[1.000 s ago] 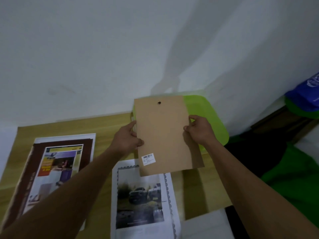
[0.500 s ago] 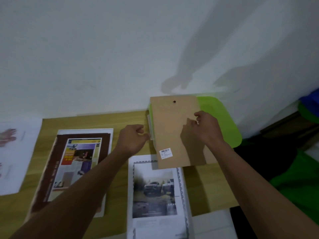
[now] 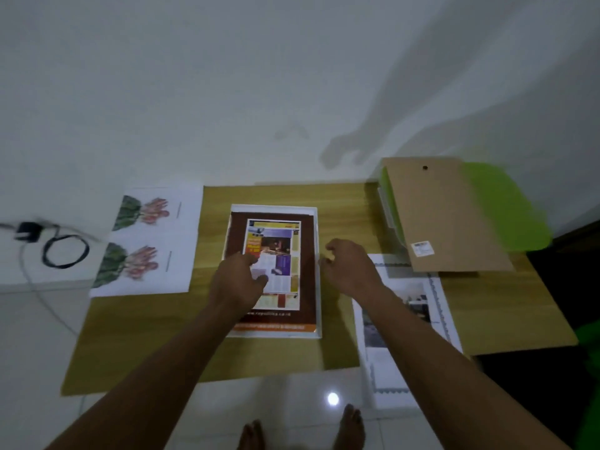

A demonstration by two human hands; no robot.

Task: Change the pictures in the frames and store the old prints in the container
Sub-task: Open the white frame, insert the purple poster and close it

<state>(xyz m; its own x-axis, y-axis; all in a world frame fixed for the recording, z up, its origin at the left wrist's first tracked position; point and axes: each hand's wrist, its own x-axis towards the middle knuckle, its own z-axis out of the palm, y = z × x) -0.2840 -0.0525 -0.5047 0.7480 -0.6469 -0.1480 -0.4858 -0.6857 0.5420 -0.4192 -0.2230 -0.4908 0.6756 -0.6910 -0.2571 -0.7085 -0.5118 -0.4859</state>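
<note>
A white picture frame [image 3: 318, 271] lies face down on the wooden board [image 3: 341, 345], with a brown-bordered print [image 3: 305, 228] inside it. My left hand [image 3: 238, 280] rests over the print's lower left, fingers curled on the paper. My right hand [image 3: 352, 266] hovers at the frame's right edge, fingers apart and holding nothing. The brown backing board [image 3: 444, 216] lies on the green container [image 3: 506, 209] at the back right. A print of a car [image 3: 409, 287] lies right of the frame, partly under my right arm. A sheet with two flower pictures [image 3: 149, 241] lies at the left.
A black cable and plug [image 3: 61, 251] lie on the white floor at far left. A white wall rises just behind the board. My bare feet [image 3: 302, 433] show at the bottom edge. Dark and green fabric [image 3: 584, 401] lies at the right.
Both hands let go of the backing board, which now rests on the green container. They moved left to the frame with the brown print. The view has swung left and down.
</note>
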